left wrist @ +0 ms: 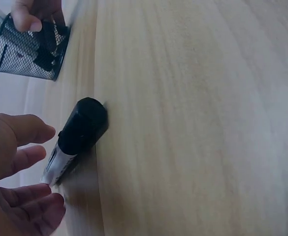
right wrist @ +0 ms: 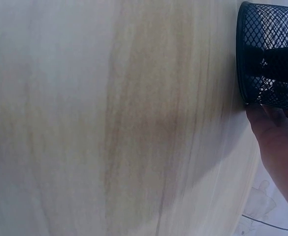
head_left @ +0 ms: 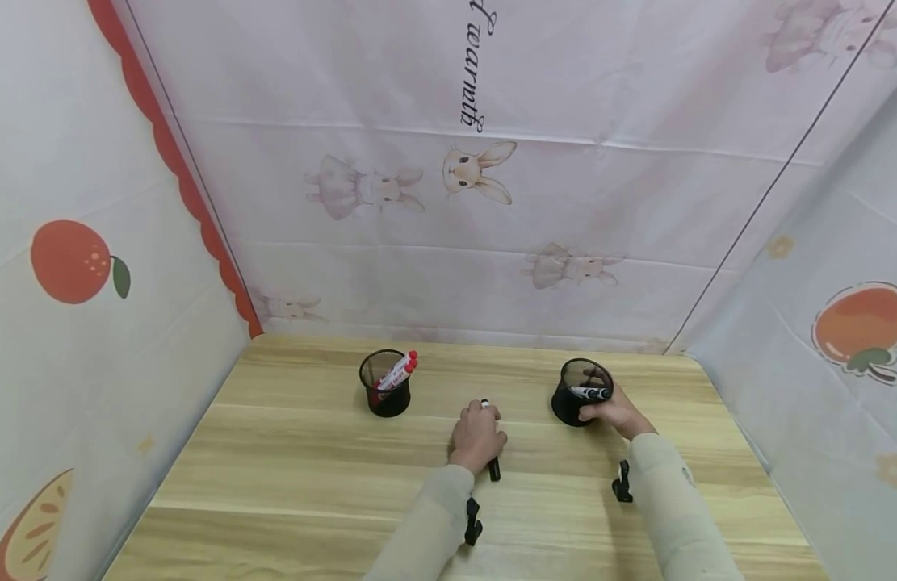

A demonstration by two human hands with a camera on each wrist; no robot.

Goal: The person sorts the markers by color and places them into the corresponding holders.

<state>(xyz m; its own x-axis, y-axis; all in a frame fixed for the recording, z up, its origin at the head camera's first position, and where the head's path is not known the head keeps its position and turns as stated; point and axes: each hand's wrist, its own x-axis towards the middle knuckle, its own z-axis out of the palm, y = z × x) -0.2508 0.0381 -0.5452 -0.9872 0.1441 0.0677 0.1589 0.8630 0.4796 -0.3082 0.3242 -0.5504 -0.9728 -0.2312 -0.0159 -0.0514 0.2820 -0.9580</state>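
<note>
On the wooden table lies a black-capped whiteboard marker [left wrist: 80, 130] with a white barrel. My left hand [head_left: 479, 436] is over it, and both ends show past the hand in the head view. In the left wrist view, the left hand's fingers [left wrist: 28, 128] are loosely bent and spread beside the marker, not closed round it. My right hand [head_left: 615, 410] grips a black mesh pen cup [head_left: 567, 403] from its right side. Black-capped markers [head_left: 592, 393] lean inside that cup. The right wrist view shows fingers by the base of the cup [right wrist: 269, 59].
A second black mesh pen cup [head_left: 388, 403] stands left of the left hand, holding red-capped markers [head_left: 397, 373]. The wooden table [head_left: 288, 460] meets a printed cloth wall [head_left: 419, 290] at the back, with cloth walls on both sides too.
</note>
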